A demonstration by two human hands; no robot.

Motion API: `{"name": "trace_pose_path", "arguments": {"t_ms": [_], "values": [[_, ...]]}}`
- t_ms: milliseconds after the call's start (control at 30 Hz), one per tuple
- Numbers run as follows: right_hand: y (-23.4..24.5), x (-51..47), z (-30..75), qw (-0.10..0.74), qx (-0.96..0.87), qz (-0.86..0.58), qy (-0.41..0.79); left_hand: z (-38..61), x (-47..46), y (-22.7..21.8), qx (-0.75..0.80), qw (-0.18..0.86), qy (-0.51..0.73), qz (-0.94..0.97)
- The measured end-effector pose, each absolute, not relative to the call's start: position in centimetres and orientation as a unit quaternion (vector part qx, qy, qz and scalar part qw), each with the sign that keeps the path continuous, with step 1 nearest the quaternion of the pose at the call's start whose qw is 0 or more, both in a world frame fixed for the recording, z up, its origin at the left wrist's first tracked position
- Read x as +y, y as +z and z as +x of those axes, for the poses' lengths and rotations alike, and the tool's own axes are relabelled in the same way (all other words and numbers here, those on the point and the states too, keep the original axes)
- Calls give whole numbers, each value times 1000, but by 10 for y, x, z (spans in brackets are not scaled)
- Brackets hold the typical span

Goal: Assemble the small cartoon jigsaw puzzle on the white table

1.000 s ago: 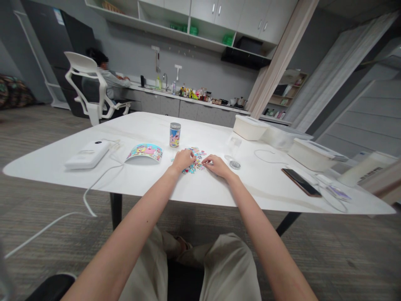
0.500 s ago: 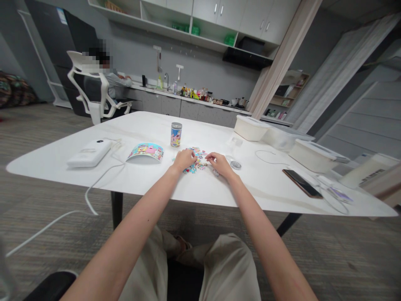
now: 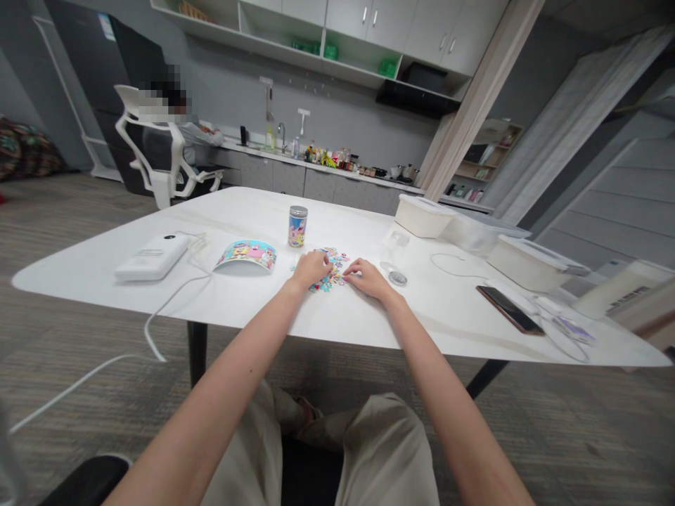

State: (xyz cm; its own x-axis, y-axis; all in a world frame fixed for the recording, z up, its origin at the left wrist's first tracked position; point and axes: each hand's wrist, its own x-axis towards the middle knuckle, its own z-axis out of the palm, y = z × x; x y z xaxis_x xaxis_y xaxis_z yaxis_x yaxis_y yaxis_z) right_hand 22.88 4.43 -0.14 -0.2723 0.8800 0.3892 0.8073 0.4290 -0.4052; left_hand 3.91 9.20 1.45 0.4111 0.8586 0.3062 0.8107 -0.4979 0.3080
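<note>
A small heap of colourful puzzle pieces (image 3: pixel 332 266) lies on the white table (image 3: pixel 253 302). My left hand (image 3: pixel 310 270) rests on the heap's left side with its fingers curled over the pieces. My right hand (image 3: pixel 369 277) sits at the heap's right edge, fingers bent down onto the pieces; what they pinch is too small to make out. Behind the heap stands a small cartoon-printed tin (image 3: pixel 297 226) with a silver lid. A curved cartoon picture sheet (image 3: pixel 245 254) lies to the left.
A white device (image 3: pixel 152 257) with a cable lies far left. A clear jar (image 3: pixel 395 246) and its lid (image 3: pixel 397 279) are right of my hands; farther right, a phone (image 3: pixel 509 308) and white boxes (image 3: pixel 425 214). A person sits in a white chair (image 3: pixel 152 156) at the kitchen counter.
My right hand lifted slightly off the heap and came back down at its right edge. My left hand stayed put. The camera shifted a little.
</note>
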Motion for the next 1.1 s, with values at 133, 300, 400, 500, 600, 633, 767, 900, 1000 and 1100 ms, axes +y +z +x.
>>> {"name": "trace_pose_path", "arguments": {"t_ms": [133, 300, 400, 500, 600, 633, 767, 900, 1000, 1100], "values": [[2, 46, 230, 312, -793, -522, 42, 39, 90, 16, 501, 54, 210, 838], [3, 48, 233, 357, -761, -541, 14, 39, 89, 18, 500, 55, 205, 840], [-2, 51, 236, 326, -754, -570, 14, 39, 90, 17, 502, 54, 204, 839], [-7, 53, 239, 283, -748, -600, 8, 40, 91, 17, 507, 53, 202, 836], [-9, 54, 241, 273, -752, -600, -5, 40, 89, 18, 508, 55, 199, 836], [-8, 53, 241, 272, -752, -600, -9, 40, 88, 19, 508, 56, 199, 836], [-5, 50, 239, 281, -734, -618, -14, 39, 88, 19, 506, 59, 203, 836], [-2, 46, 235, 270, -744, -611, 18, 39, 90, 16, 498, 64, 210, 839], [-1, 44, 232, 263, -754, -601, 31, 40, 92, 15, 493, 64, 216, 840], [0, 44, 229, 267, -762, -590, 28, 41, 92, 15, 472, 61, 223, 851]]}}
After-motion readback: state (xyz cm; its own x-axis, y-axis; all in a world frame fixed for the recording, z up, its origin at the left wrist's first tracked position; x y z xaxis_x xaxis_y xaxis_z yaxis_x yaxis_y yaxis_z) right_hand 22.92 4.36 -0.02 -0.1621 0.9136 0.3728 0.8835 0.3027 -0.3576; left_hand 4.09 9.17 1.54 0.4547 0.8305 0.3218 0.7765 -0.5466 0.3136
